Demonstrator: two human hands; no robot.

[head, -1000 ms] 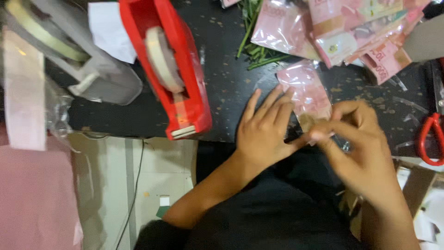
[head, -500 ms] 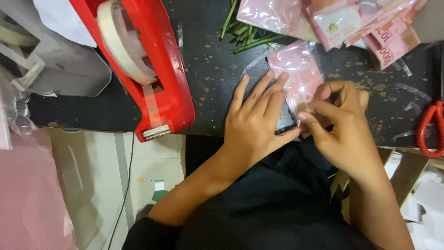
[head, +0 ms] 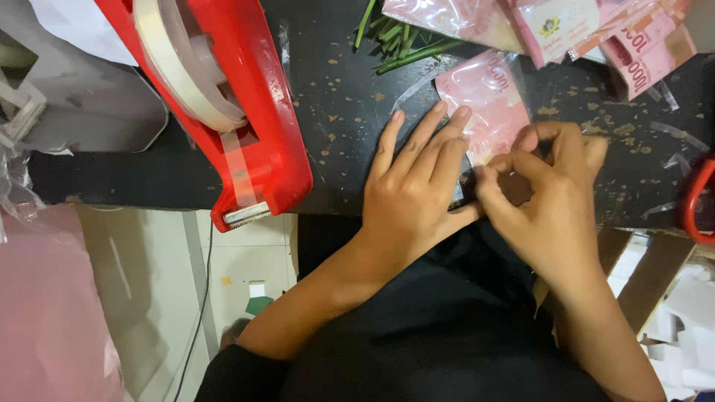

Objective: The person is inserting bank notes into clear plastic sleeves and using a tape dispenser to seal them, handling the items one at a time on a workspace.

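Observation:
A pink banknote in a clear plastic sleeve lies on the dark speckled table. My left hand rests flat on the sleeve's near left part, fingers spread and pointing away from me. My right hand is curled at the sleeve's near edge, thumb and fingertips pinched together on that edge or on a bit of tape there; what exactly they pinch is hidden. The two hands touch at the thumbs.
A big red tape dispenser with a roll of clear tape stands left of my hands. Green stems and more sleeved pink notes lie at the far edge. A red handle shows at the right.
The view has shifted, so the dispenser and table sit lower and closer. My left hand stays flat on the sleeve; my right hand's fingers have curled tighter at its near edge.

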